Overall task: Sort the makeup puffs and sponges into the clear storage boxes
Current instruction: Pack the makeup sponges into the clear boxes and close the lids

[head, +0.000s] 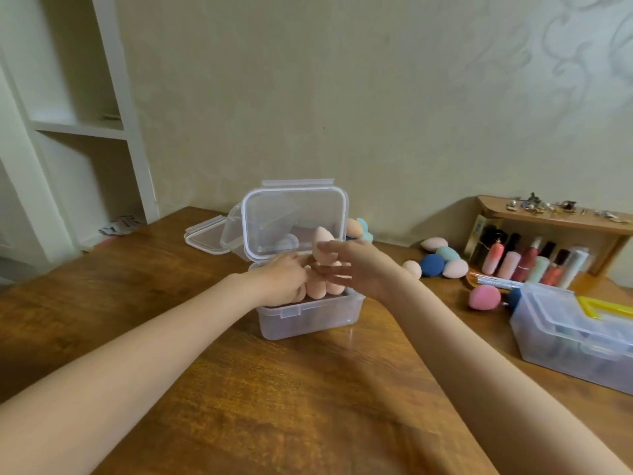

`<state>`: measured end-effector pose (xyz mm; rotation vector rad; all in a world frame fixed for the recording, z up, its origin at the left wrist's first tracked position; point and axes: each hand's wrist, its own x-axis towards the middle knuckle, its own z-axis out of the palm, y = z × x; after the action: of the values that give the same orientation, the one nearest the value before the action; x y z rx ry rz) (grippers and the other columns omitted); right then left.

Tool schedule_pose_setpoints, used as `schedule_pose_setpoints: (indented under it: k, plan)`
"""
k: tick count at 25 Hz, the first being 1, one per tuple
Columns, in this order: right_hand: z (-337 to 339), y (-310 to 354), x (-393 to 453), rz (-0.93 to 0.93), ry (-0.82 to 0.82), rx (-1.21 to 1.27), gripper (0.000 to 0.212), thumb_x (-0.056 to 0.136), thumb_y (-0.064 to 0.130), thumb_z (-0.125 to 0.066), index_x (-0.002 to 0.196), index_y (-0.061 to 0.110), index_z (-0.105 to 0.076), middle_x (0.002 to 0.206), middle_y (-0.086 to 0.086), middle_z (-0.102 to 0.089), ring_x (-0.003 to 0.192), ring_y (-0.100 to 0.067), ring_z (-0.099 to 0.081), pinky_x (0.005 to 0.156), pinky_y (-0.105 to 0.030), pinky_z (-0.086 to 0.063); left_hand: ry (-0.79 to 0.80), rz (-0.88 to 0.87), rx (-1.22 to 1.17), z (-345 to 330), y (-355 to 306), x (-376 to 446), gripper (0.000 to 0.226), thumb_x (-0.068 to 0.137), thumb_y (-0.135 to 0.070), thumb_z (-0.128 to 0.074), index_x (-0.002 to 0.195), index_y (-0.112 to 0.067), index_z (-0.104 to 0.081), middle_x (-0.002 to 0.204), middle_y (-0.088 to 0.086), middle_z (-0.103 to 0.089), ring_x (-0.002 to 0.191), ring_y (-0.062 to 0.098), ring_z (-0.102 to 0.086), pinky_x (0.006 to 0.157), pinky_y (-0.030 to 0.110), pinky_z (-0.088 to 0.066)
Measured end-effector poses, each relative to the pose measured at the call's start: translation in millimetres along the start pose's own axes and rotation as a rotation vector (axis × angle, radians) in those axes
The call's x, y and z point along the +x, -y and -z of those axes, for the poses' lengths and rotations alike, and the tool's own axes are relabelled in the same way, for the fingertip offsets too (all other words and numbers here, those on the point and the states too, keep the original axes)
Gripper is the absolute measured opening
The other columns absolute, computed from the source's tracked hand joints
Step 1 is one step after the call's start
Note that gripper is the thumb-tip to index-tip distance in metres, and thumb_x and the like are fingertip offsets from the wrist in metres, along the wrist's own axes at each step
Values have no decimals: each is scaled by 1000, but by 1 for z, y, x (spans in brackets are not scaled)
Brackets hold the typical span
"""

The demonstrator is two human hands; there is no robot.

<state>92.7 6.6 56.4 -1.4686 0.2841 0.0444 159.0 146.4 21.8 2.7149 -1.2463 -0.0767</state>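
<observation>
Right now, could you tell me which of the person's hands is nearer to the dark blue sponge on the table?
Right. The right hand is over the open clear box, just left of the dark blue sponge; the left hand is farther left, at the box's other side.

A pale patterned wall (376, 114) rises behind a brown wooden table (274, 389); white shelves (78, 125) stand at left.

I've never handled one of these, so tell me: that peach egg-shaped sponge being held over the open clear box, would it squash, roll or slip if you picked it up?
The peach sponge looks like soft foam, so it would probably squash. The right hand pinches it lightly, so it is likely very light. Its rounded egg shape would probably roll if dropped.
</observation>
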Motion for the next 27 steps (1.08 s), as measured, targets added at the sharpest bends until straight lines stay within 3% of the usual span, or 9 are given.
schedule_pose_setpoints:
  k: [3, 6, 8, 12, 15, 18, 22, 24, 27]
  plan:
    - [-7, -1, 5, -68, -78, -131, 51, 87, 30, -63, 130, 13, -43, 123, -9, -57, 105, -25, -61, 94, -36, -49, -56, -20, -51, 9, 1, -12, 43, 94, -3, -41, 135, -16, -48, 142, 7, -43, 127, 24, -43, 104, 32, -35]
    - [-10, -1, 7, -115, -42, -244, 58, 82, 42, -65, 131, 18, -47, 125, -5, -54, 112, -26, -57, 97, -37, -45, -204, 6, -221, 23, 16, -27, 36, 94, -2, -42, 120, -15, -63, 134, 2, -50, 119, 18, -50, 93, 19, -36]
    - [-15, -1, 7, -119, -1, -354, 61, 80, 44, -67, 132, 18, -48, 131, -5, -53, 115, -27, -55, 103, -40, -41, -275, 99, -228, 27, 26, -35, 34, 93, -2, -45, 118, -15, -64, 127, 4, -51, 118, 18, -48, 94, 21, -35]
    - [-31, -3, 4, -72, 84, -828, 66, 81, 50, -63, 137, 18, -46, 139, -1, -48, 129, -21, -43, 104, -33, -36, -107, 164, -157, 25, 33, -39, 38, 92, -5, -48, 126, -18, -57, 129, 4, -46, 123, 20, -43, 101, 28, -35]
    - [-39, -4, 1, 9, 134, -1056, 50, 83, 41, -64, 128, 20, -58, 127, -1, -57, 110, -15, -48, 91, -27, -39, -32, 200, -83, 27, 30, -30, 43, 89, -11, -54, 130, -24, -52, 129, 4, -42, 124, 21, -39, 105, 35, -38]
    - [-39, -6, 4, 39, 160, -1105, 42, 84, 32, -67, 123, 17, -62, 121, -4, -61, 96, -11, -48, 78, -23, -38, -106, 232, 69, 26, 20, -21, 35, 88, -9, -57, 119, -23, -58, 120, 5, -45, 119, 25, -40, 98, 37, -43]
    - [-47, -13, 18, 62, 167, -1241, 37, 85, 35, -63, 115, 12, -64, 114, -6, -64, 98, -16, -54, 88, -27, -44, -143, 190, 20, 25, 22, -20, 26, 86, -15, -64, 111, -22, -63, 108, 3, -43, 115, 23, -41, 95, 34, -45]
    - [-56, -21, 28, 104, 146, -1343, 33, 87, 39, -59, 107, 14, -62, 104, -6, -62, 101, -20, -55, 97, -35, -45, -79, 164, -32, 33, 26, -23, 31, 86, -23, -65, 117, -25, -60, 102, 1, -41, 113, 21, -44, 94, 32, -42]
    - [-62, -27, 33, 107, 132, -1367, 47, 84, 49, -57, 116, 15, -58, 105, -7, -62, 109, -24, -56, 102, -43, -43, 77, 129, -120, 46, 26, -25, 42, 87, -35, -61, 127, -34, -48, 108, 3, -42, 116, 22, -45, 99, 35, -41]
